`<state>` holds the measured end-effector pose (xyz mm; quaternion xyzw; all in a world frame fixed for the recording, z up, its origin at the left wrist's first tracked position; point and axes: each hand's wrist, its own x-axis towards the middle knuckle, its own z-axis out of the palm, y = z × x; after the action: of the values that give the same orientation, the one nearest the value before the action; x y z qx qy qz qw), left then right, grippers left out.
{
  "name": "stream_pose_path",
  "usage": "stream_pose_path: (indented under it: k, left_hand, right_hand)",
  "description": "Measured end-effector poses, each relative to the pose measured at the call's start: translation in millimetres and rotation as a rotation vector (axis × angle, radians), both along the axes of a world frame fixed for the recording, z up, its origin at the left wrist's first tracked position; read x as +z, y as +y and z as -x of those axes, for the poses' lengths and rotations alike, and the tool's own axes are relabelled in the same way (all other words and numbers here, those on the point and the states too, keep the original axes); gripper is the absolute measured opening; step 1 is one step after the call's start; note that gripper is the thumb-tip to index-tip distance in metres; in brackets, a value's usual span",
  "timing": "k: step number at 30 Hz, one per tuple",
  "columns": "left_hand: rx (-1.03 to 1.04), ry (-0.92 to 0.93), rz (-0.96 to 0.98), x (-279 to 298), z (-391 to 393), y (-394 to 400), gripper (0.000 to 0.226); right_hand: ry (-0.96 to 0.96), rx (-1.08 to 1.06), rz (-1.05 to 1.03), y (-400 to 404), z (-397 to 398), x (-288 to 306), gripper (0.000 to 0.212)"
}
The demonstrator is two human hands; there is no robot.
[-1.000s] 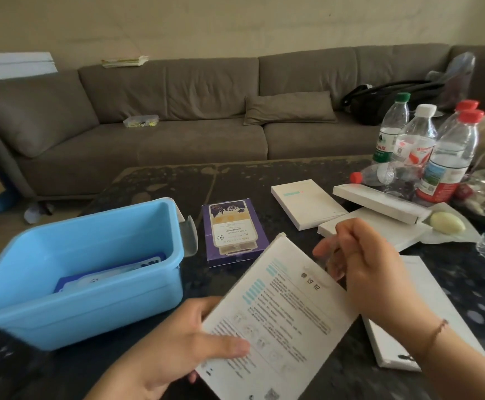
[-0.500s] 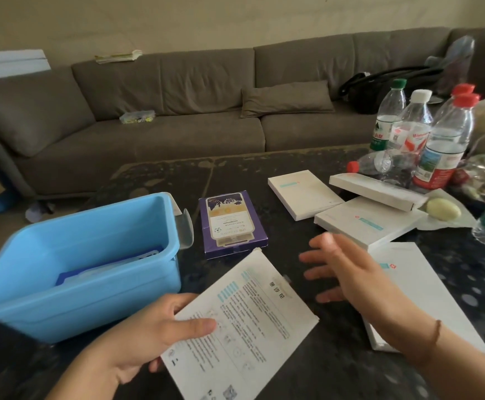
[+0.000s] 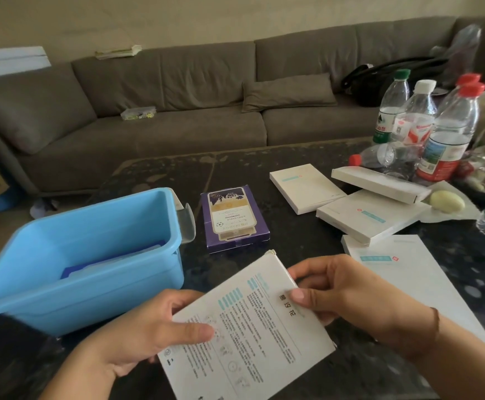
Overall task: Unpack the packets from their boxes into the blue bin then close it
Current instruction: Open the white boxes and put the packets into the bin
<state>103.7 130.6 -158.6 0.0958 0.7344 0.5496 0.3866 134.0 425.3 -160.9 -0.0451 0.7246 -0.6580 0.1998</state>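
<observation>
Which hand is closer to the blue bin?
Left. The left hand holds the white box just beside the blue bin. The right hand pinches the box's far end, farther away.

Head view — down, perhaps near

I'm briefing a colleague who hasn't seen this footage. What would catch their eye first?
The white box held in both hands, left hand and right hand, fills the foreground. The open blue bin stands at left on the dark table, and a cluster of plastic bottles stands at far right.
</observation>
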Motion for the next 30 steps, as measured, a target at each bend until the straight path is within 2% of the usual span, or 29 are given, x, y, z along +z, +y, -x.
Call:
stream_pose_path:
  k: [4,11,14,19,25,30]
  left_hand:
    - [0.025,-0.008,-0.015,-3,0,-1,0.027]
    - [0.138,0.066,0.023,0,-3,2,0.045]
    - [0.164,0.162,0.078,1,-3,6,0.039]
    - [0.152,0.257,0.146,1,-5,10,0.033]
    - [0.142,0.286,0.180,-1,-4,7,0.031]
    - [0.140,0.297,0.197,-3,-3,6,0.029]
  right_hand:
    - [-0.021,-0.009,0.060,2,-1,-5,0.029]
    - [-0.022,0.002,0.015,-1,-3,-8,0.031]
    - [-0.024,-0.014,-0.027,-1,-3,-10,0.020]
    - [-0.059,0.033,-0.060,3,-2,-8,0.021]
    - [-0.133,0.237,-0.080,12,-2,-4,0.049]
    - [-0.089,0.235,-0.196,8,-2,-8,0.049]
